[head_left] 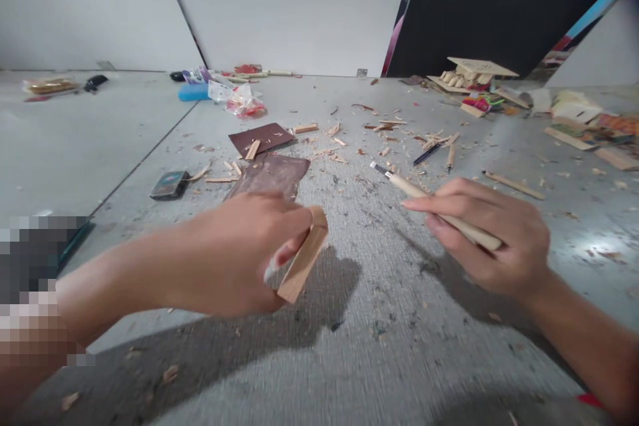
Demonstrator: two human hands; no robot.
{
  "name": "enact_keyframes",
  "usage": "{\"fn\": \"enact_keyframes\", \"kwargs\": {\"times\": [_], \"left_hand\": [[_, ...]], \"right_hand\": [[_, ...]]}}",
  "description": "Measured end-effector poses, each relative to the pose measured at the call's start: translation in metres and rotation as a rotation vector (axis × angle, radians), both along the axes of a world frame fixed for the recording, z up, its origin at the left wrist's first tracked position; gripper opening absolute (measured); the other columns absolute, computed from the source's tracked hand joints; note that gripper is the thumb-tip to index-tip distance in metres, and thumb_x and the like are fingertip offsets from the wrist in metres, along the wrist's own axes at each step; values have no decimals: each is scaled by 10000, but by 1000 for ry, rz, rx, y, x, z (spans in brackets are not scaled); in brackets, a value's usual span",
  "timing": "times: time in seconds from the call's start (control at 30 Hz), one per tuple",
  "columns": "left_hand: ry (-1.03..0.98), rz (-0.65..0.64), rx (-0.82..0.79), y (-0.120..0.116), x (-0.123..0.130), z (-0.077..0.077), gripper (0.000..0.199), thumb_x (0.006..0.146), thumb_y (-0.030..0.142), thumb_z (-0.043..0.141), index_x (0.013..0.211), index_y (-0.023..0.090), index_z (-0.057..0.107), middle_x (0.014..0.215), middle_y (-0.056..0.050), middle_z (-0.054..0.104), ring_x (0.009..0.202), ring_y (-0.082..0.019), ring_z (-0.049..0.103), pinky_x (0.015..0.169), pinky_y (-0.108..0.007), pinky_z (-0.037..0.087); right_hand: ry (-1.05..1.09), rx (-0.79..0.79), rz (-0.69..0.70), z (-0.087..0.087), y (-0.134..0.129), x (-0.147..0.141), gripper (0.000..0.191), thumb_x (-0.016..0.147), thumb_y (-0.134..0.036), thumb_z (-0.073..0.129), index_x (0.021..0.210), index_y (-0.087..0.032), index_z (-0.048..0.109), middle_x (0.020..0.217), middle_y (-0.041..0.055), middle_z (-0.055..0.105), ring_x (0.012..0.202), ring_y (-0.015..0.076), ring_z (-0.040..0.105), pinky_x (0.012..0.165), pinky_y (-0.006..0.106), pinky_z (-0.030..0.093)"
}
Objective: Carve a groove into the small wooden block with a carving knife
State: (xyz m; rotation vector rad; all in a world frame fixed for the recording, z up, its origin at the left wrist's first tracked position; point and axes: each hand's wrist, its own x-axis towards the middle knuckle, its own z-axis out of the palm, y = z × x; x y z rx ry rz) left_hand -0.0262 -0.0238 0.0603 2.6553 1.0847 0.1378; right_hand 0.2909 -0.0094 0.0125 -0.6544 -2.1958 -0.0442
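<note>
My left hand (pixel 244 249) is closed around a small light-wood block (pixel 305 263), held tilted above the grey floor. Something white, perhaps a wrapping, shows at a finger behind the block. In my right hand (pixel 494 239) is a wood-carving chisel (pixel 417 190) with a pale wooden handle. Its metal blade points to the upper left, apart from the block. Brown sandpaper sheets (pixel 274 173) lie on the floor just beyond my left hand, with wood bits on the farther one.
Wood shavings (pixel 334 153) litter the floor (pixel 379 359). More carving tools (pixel 514 185) lie beyond my right hand. A small dark tin-like box (pixel 170 185) sits at left. Plastic packets (pixel 244 101) rest near the white wall panels, and wood pieces (pixel 469 76) are piled at back right.
</note>
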Motion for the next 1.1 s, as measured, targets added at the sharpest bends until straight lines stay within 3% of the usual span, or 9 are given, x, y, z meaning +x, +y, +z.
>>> {"fn": "enact_keyframes", "kwargs": {"times": [0.1,0.17,0.33,0.47,0.77,0.83,0.97,1.03,1.1], "left_hand": [[-169,-23,144,5,-9,1,523,669,275,825,1154,236,634,1327,-125,648,1107,-336,682,791,-416,586],[-271,-10,144,9,-13,-1,619,744,368,863,1289,245,597,1483,-135,585,1269,-369,648,902,-454,595],[-684,112,-29,14,-9,-11,792,767,442,951,1357,231,467,1280,-84,725,1203,-318,695,964,-448,586],[-856,135,96,14,-6,-15,806,663,619,996,1236,220,592,1170,-53,704,1098,-302,673,960,-492,566],[-596,-92,333,-5,-4,2,761,789,369,892,1481,250,600,1241,-75,578,1121,-290,536,980,-466,488],[-457,-98,406,-7,0,-8,742,854,400,843,1522,228,568,1278,-103,579,1141,-312,544,1015,-502,471],[-51,-252,435,1,8,-52,772,1033,700,562,1550,129,513,1475,-216,626,1398,-413,541,1135,-582,422],[85,-282,314,6,8,-64,901,1056,749,439,1636,62,371,1696,-264,417,1633,-405,302,1280,-588,275],[88,-227,312,7,5,-59,1018,1048,797,360,1676,3,248,1751,-291,276,1678,-405,177,1317,-614,170]], "right_hand": [[-1,-18,12,-1,1,1,365,980,-78,647,1265,-281,748,900,1,714,732,158,671,613,299,516],[-6,-28,17,-1,2,1,333,984,-75,645,1242,-260,748,915,8,719,753,155,677,635,294,526],[-13,-23,27,-1,3,2,321,977,-66,650,1225,-244,748,923,12,726,735,145,679,620,279,517],[-6,-2,8,-1,2,2,354,977,-78,653,1246,-287,747,922,8,722,723,155,679,607,291,518],[-4,-29,-35,3,-4,1,377,998,-90,637,1258,-344,738,900,9,705,690,178,652,559,342,487],[-7,-21,-40,2,-3,1,360,996,-99,646,1251,-334,744,894,8,704,686,180,647,551,343,480],[12,1,-23,1,0,1,374,986,-83,637,1246,-322,759,869,-4,697,683,171,638,561,330,481],[33,8,-22,1,2,2,375,975,-72,643,1239,-307,769,866,-5,699,694,166,640,587,327,492],[52,23,-28,2,4,4,362,962,-61,657,1223,-279,780,867,1,703,713,162,644,619,325,504]]}}
